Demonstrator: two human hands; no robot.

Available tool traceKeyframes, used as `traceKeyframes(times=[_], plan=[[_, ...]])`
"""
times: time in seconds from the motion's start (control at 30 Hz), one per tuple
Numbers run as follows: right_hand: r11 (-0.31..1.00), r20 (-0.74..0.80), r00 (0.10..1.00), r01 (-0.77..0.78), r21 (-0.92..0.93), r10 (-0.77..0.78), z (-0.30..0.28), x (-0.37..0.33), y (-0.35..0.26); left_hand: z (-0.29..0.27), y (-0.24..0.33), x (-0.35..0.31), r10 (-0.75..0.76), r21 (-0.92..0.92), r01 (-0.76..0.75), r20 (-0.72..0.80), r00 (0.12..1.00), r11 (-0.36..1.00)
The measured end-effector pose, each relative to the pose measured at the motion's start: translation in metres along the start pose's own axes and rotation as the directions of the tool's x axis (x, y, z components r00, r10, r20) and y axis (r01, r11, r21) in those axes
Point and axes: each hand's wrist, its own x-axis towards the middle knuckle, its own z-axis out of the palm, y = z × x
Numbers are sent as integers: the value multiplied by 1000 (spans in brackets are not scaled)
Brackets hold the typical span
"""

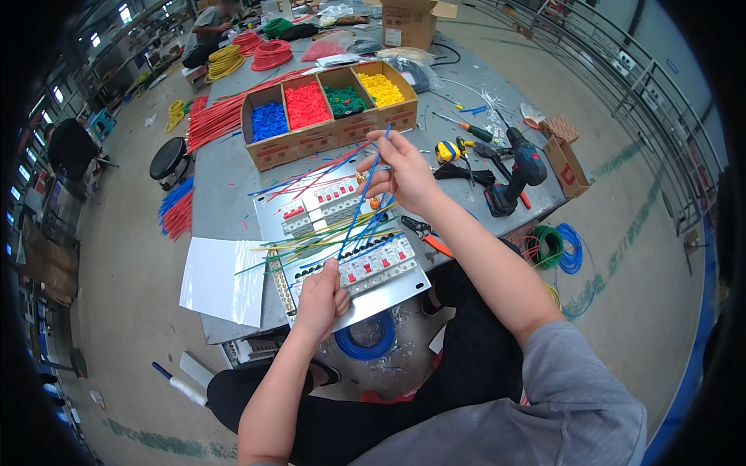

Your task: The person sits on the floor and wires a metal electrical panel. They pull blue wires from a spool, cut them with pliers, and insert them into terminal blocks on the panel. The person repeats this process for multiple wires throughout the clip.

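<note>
A blue wire (pixel 360 206) runs slanting between my two hands. Its upper part is pinched between the thumb and fingers of my right hand (pixel 404 172), with the other fingers loosely curled. The lower end meets the thumb of my left hand (pixel 320 299), which is closed in a fist at the near row of circuit breakers (pixel 378 266). This row, with red switches, sits on a metal mounting plate (pixel 373 311). Green, yellow and blue wires (pixel 311 247) fan out over the plate. Farther back on it stands a second group of breakers (pixel 334 198), partly behind the wires.
A divided cardboard box (pixel 299 144) holds blue, red, green and yellow small parts. To the right lie a cordless drill (pixel 517 175), a tape measure (pixel 448 151), a screwdriver (pixel 475 131) and orange-handled pliers (pixel 437 245). White sheets (pixel 223 279) lie left; a blue wire coil (pixel 365 342) lies below.
</note>
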Motion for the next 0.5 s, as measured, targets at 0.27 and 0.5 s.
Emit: traceKeyframes(times=[0.27, 0.5], plan=[[999, -65, 997, 33, -33, -36, -4, 0, -2, -7, -3, -2, 47, 90, -49, 23, 999, 995], [982, -50, 985, 157, -108, -163, 3, -1, 0, -2, 4, -5, 39, 81, -38, -20, 999, 996]])
